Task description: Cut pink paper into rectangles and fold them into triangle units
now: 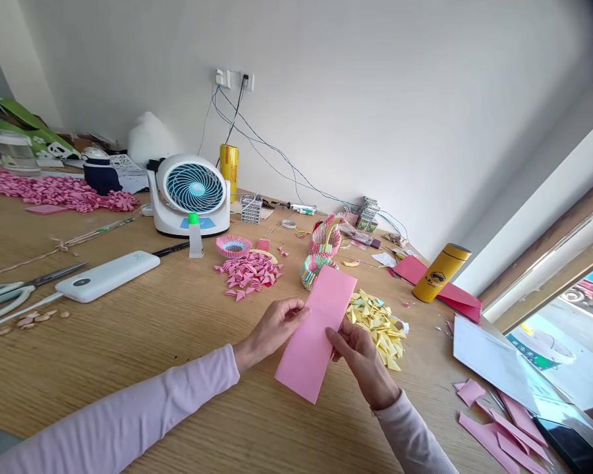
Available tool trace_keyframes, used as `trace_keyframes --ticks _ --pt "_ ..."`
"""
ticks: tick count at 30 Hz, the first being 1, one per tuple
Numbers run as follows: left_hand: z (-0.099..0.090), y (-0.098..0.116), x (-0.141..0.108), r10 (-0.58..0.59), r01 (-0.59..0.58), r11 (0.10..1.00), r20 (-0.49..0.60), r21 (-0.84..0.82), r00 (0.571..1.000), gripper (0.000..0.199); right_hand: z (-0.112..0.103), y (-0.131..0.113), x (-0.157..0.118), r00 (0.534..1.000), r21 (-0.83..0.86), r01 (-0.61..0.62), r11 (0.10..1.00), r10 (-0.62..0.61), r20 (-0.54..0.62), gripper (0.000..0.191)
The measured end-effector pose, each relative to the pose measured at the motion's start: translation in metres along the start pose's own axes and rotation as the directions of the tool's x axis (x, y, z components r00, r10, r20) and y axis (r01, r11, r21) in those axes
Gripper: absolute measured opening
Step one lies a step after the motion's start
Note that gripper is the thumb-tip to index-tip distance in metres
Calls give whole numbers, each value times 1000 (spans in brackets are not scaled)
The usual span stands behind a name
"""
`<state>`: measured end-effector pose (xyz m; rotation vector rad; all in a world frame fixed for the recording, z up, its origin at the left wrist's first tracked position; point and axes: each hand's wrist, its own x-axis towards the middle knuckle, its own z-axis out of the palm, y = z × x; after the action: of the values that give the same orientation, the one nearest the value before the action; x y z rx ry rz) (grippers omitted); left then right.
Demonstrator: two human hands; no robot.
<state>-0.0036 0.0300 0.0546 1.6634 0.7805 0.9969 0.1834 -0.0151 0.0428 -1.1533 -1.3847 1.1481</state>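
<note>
A long pink paper strip [312, 339] is held up above the table, tilted to the right at its top. My left hand [281, 324] pinches its left edge between thumb and fingers. On the opposite edge my right hand [356, 352] grips it, thumb in front and fingers behind. Just past the right hand lies a heap of folded yellow paper pieces [378, 322]. Beyond the left hand is a pile of folded pink paper pieces [252, 271]. Small woven-looking paper baskets [312, 270] stand behind the strip, partly hidden by it.
To the left are a white fan [194, 191], a glue bottle [194, 237], a white power strip-like device [109, 276] and scissors [24, 289]. A yellow bottle [439, 273] stands at the right. Pink paper scraps [504, 431] lie at the right edge, near a white sheet [491, 359].
</note>
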Motion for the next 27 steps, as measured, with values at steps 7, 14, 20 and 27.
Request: trace_keyframes --ticks 7,14,20,27 --pt "-2 -12 2 18 -15 999 69 -44 997 40 0 11 -1 1000 82 11 997 -9 -19 31" --pt "-7 -15 -1 24 -16 996 89 -82 996 40 2 15 -2 1000 261 -15 965 11 17 27" --pt "-6 -13 -5 -50 79 978 147 -193 988 36 6 14 -2 997 344 -34 938 56 -54 28" --pt "-3 -15 -7 -180 215 881 121 -421 976 28 6 17 -2 983 432 -105 896 161 -94 25"
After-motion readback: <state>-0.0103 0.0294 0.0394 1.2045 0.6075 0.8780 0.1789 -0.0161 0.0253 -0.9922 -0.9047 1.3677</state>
